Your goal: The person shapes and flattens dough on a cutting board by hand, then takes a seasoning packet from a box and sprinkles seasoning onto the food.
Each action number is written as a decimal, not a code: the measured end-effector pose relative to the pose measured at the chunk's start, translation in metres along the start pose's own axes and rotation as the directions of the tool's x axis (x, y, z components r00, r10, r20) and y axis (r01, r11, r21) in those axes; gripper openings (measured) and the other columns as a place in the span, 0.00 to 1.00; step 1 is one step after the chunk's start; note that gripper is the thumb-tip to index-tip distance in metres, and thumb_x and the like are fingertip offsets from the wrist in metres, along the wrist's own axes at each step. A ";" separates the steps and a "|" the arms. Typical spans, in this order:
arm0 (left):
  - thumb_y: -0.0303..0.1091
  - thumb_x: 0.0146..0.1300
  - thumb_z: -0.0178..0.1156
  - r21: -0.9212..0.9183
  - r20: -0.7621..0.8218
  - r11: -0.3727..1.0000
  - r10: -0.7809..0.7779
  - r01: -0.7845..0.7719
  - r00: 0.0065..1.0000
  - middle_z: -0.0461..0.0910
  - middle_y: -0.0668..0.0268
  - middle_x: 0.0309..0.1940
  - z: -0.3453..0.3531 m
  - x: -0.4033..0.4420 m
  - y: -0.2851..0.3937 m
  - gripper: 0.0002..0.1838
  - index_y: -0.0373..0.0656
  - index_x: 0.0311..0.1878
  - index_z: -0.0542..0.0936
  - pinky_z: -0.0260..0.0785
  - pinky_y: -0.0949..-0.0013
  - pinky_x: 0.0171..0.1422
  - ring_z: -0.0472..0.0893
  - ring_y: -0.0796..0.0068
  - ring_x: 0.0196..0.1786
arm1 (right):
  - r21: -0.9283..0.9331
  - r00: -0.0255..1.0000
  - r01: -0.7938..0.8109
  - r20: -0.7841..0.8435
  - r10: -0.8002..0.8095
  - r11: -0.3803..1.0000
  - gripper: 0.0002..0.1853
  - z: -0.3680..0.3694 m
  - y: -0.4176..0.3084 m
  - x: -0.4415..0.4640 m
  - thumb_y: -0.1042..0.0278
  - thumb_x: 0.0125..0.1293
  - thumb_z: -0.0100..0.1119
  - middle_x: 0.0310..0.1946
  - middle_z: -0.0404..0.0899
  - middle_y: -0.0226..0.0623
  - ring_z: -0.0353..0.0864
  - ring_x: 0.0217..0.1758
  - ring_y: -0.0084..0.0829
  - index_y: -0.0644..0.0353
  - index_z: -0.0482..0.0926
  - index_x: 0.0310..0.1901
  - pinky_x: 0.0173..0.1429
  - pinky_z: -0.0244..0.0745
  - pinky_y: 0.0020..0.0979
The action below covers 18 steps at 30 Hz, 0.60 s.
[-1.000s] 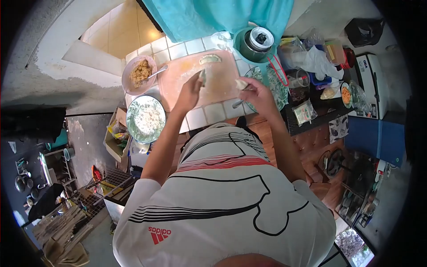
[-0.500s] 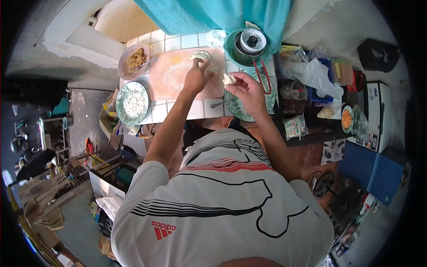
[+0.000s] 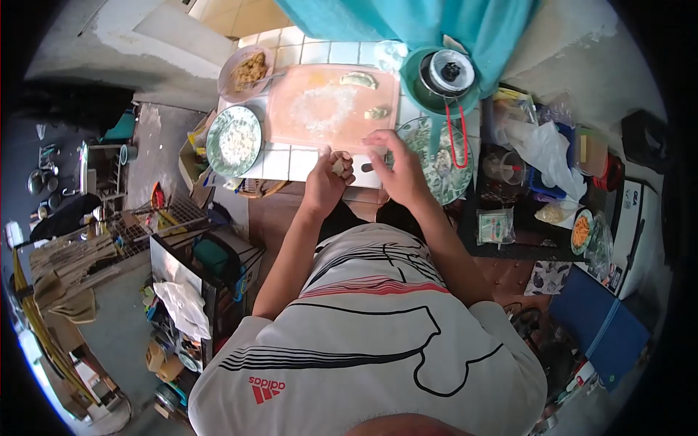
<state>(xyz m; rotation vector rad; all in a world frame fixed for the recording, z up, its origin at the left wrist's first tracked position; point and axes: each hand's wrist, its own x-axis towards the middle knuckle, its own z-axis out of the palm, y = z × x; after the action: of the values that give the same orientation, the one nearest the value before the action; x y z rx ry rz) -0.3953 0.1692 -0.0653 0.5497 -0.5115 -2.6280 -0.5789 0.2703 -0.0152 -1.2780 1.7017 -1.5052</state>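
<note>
A small piece of dough (image 3: 338, 168) is held in the curled fingers of the left hand (image 3: 327, 179), just off the near edge of the pink board (image 3: 286, 129). The right hand (image 3: 398, 168) is held beside it, thumb and fingers spread apart. On the board, a folded dumpling (image 3: 359, 79), a smaller lump (image 3: 376, 113) and scattered flour (image 3: 318, 109) are seen.

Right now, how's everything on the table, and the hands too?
Left hand: curled around a pale lump
Right hand: open, fingers spread
Pink board: floury
Crescent dumpling: folded, on board
Pink bowl: holding brown mixture
Left plate: floury
Right plate: partly hidden
Teal basin: dark pot inside
</note>
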 end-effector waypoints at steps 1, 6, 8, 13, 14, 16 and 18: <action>0.40 0.83 0.50 -0.016 -0.049 1.000 -0.017 0.016 0.999 0.77 0.70 0.37 0.003 -0.004 0.004 0.15 0.38 0.54 0.79 0.67 0.73 0.47 0.73 0.80 0.38 | -0.011 1.000 -0.006 0.000 0.006 1.000 0.12 0.001 0.002 0.003 0.75 0.70 0.61 0.49 0.85 0.46 0.85 0.57 0.45 0.66 0.77 0.53 0.61 0.77 0.40; 0.42 0.82 0.52 0.411 -0.398 0.911 0.161 0.018 0.903 0.73 0.70 0.34 0.056 -0.005 0.029 0.13 0.41 0.46 0.77 0.61 0.75 0.37 0.67 0.81 0.31 | 0.074 0.996 -0.092 0.022 0.090 0.993 0.10 0.015 -0.002 0.016 0.73 0.73 0.61 0.50 0.86 0.44 0.86 0.55 0.39 0.66 0.80 0.53 0.60 0.78 0.36; 0.41 0.82 0.52 0.441 -0.425 0.897 0.167 0.042 0.890 0.73 0.70 0.34 0.033 -0.008 0.044 0.13 0.41 0.46 0.76 0.61 0.73 0.37 0.67 0.80 0.31 | 0.036 0.995 -0.100 0.028 0.099 0.994 0.11 0.028 -0.003 0.021 0.72 0.73 0.61 0.50 0.86 0.43 0.87 0.54 0.37 0.65 0.80 0.53 0.60 0.78 0.35; 0.39 0.81 0.51 -0.009 0.123 0.999 0.032 -0.032 0.992 0.80 0.57 0.54 -0.052 -0.009 0.083 0.19 0.35 0.66 0.73 0.74 0.68 0.59 0.83 0.66 0.52 | -0.010 0.996 -0.093 -0.008 0.093 0.996 0.11 0.082 -0.011 0.029 0.70 0.73 0.62 0.48 0.87 0.43 0.87 0.53 0.37 0.65 0.80 0.53 0.59 0.79 0.35; 0.40 0.82 0.51 0.150 -0.158 0.988 0.069 -0.045 0.985 0.79 0.56 0.60 -0.042 -0.013 0.094 0.22 0.34 0.70 0.72 0.74 0.66 0.64 0.83 0.64 0.58 | -0.080 0.996 -0.080 -0.037 0.077 0.994 0.11 0.093 -0.009 0.029 0.71 0.73 0.62 0.48 0.87 0.43 0.88 0.53 0.37 0.65 0.80 0.53 0.59 0.79 0.35; 0.32 0.79 0.51 0.263 -0.109 0.964 0.077 -0.046 0.991 0.76 0.54 0.65 -0.056 -0.021 0.119 0.22 0.32 0.71 0.70 0.72 0.67 0.69 0.79 0.64 0.67 | -0.156 0.998 -0.060 -0.041 0.054 0.986 0.10 0.114 -0.007 0.034 0.71 0.73 0.62 0.47 0.87 0.43 0.88 0.52 0.37 0.65 0.81 0.52 0.58 0.80 0.35; 0.29 0.76 0.53 0.386 -0.046 0.922 0.034 -0.014 0.998 0.75 0.54 0.67 -0.074 -0.037 0.144 0.24 0.30 0.72 0.68 0.73 0.65 0.70 0.79 0.62 0.70 | -0.083 0.990 -0.106 -0.104 0.097 0.991 0.10 0.140 -0.004 0.033 0.72 0.73 0.62 0.45 0.87 0.43 0.89 0.49 0.37 0.65 0.81 0.51 0.56 0.81 0.35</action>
<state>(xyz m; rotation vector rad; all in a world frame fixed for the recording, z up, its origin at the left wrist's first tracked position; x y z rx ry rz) -0.2872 0.0441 -0.0562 0.7226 -1.0251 -2.4891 -0.4713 0.1778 -0.0386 -1.1581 1.8872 -1.4709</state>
